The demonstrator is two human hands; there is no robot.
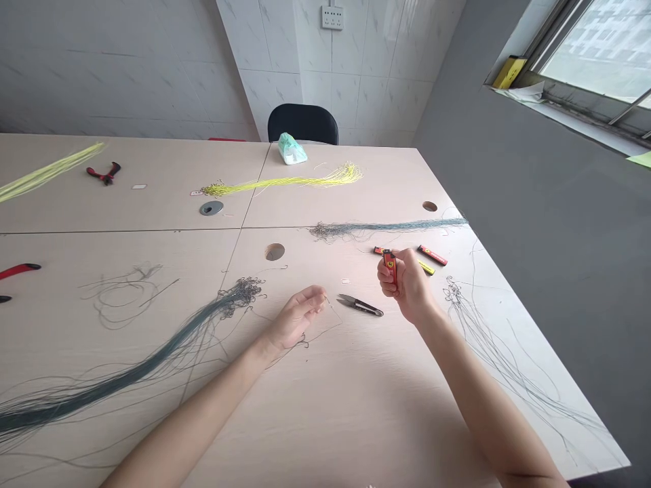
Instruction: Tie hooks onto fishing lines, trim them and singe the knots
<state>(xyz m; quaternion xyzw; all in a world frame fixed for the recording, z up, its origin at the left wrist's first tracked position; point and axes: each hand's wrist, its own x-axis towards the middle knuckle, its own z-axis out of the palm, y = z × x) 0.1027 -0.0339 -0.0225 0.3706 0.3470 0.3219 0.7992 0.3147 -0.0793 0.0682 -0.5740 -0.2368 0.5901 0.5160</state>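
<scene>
My right hand (pixel 413 291) is wrapped round a red lighter (pixel 390 266), held upright with the thumb near its top. Pinched between the fingertips of my left hand (pixel 295 320) is the end of a thin line (pixel 340 323), which loops down past the hand; details at the tip are too small to make out. Thread snips (pixel 362 306) lie on the table between my hands. Two red lighters, one of them (pixel 432 255) in plain view, and a yellow lighter (pixel 426 268) rest just beyond my right hand.
A dark green bundle of lines with hooks (pixel 173 346) stretches across the left side. Other bundles are blue-grey (pixel 397 226), pale (pixel 501 359) and yellow (pixel 295 181). Red-handled pliers (pixel 105 174), a tissue pack (pixel 291 150) and cable holes (pixel 274 252) are farther off.
</scene>
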